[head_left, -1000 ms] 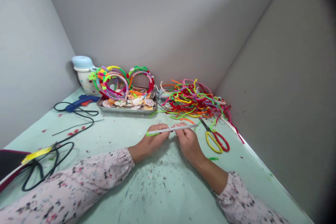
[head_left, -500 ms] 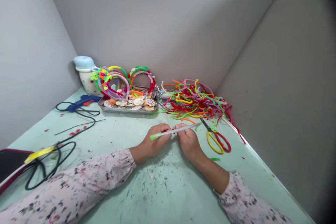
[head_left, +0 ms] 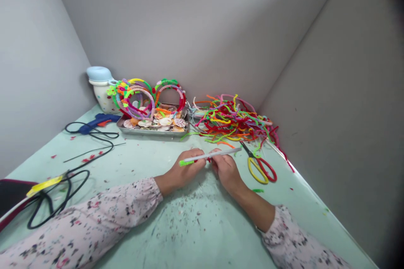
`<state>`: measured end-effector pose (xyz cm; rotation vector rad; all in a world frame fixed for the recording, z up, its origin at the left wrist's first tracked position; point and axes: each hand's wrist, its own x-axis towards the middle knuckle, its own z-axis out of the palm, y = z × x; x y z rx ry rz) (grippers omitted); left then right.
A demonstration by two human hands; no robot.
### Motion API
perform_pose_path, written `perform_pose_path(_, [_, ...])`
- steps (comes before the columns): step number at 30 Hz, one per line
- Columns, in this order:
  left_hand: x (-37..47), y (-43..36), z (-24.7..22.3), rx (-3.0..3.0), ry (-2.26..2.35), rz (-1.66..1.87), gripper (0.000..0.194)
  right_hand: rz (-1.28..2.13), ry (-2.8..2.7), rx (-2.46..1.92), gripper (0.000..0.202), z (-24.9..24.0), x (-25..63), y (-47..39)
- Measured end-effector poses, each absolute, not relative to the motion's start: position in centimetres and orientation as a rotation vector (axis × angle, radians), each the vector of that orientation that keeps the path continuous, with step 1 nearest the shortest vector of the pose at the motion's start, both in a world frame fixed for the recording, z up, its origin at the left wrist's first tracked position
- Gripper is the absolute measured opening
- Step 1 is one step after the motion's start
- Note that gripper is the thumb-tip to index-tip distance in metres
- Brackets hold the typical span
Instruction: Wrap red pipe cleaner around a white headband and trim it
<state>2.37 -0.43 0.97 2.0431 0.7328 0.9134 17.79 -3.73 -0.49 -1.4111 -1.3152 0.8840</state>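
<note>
A thin pale strip (head_left: 221, 154) with a bright green wrapped end lies across the fingers of both hands, above the table. My left hand (head_left: 188, 168) is closed on it near the green end. Closed around its middle, my right hand (head_left: 226, 170) nearly touches the left one. A small bit of red shows between the fingertips; its shape is too small to tell. Scissors (head_left: 261, 170) with one yellow and one red handle lie just right of my right hand.
Behind the hands, a metal tray (head_left: 151, 132) holds shells and colourful headbands (head_left: 139, 105). Tangled fuzzy stems (head_left: 233, 119) lie at the back right. A blue glue gun (head_left: 97, 122), a cup (head_left: 102, 92) and black cable (head_left: 85, 172) are at left.
The strip has turned slightly between the hands, its green end now a little farther left. The whole view has shifted slightly. Both hands keep their hold.
</note>
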Motion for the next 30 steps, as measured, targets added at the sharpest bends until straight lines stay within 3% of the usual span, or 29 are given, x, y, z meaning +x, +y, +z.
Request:
perform_pose_path(9, [2.4, -0.4, 1.2, 2.072, 0.765, 0.890, 0.021, 0.897, -1.328, -1.318, 0.030, -0.3, 17.7, -3.7])
perform_pose_path(15, [2.2, -0.4, 1.5, 2.031, 0.742, 0.884, 0.025, 0.853, -1.343, -1.386, 0.040, -0.9, 17.8, -3.6])
perform_pose_path(24, [2.3, -0.4, 1.0, 1.900, 0.766, 0.952, 0.017, 0.756, -1.373, -1.426, 0.037, -0.5, 17.6, -3.9])
perform_pose_path(30, [2.2, -0.4, 1.2, 1.914, 0.777, 0.949, 0.023, 0.718, -1.381, -1.416, 0.038, 0.1, 17.5, -4.1])
